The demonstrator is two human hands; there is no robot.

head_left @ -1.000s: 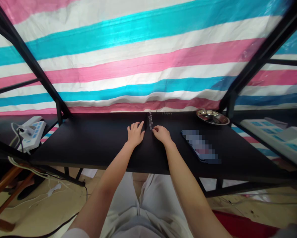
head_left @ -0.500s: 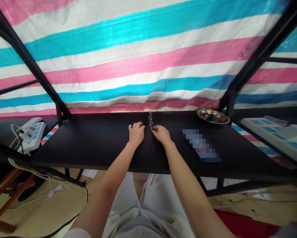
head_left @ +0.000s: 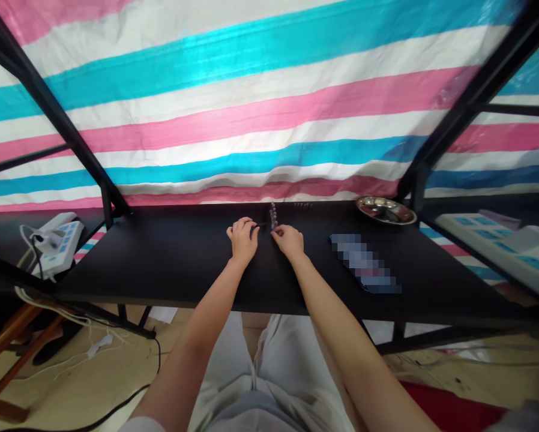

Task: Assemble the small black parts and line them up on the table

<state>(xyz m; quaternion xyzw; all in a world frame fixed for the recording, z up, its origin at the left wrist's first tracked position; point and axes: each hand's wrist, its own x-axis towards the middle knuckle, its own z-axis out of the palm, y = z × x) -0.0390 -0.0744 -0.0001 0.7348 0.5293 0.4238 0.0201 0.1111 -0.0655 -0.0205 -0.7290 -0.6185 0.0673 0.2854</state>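
Note:
A row of small, greyish, shiny beads or studs point(head_left: 273, 215) runs from the back edge of the black table point(head_left: 170, 258) toward me. At its near end my right hand point(head_left: 289, 241) is closed in a pinch; what its fingertips hold is too small to make out. To the left of the row, my left hand point(head_left: 243, 239) rests low over the table, thumb and forefinger curled together. A short, thin dark stick-like thing point(head_left: 261, 224) juts out to the right from those fingers. Its kind cannot be told.
Farther right lies a blurred-out phone-shaped thing point(head_left: 364, 263). A round steel dish point(head_left: 386, 211) stands at the back right. Several tiny pieces point(head_left: 302, 205) line the back edge. White power strips point(head_left: 65, 246) sit at the left, beyond a black metal frame point(head_left: 89, 162). Striped sheeting point(head_left: 251, 114) hangs behind.
My left hand has shifted slightly left and its fingers have drawn together, with the thin dark thing now showing beside them. My right hand has moved a little left and away from me.

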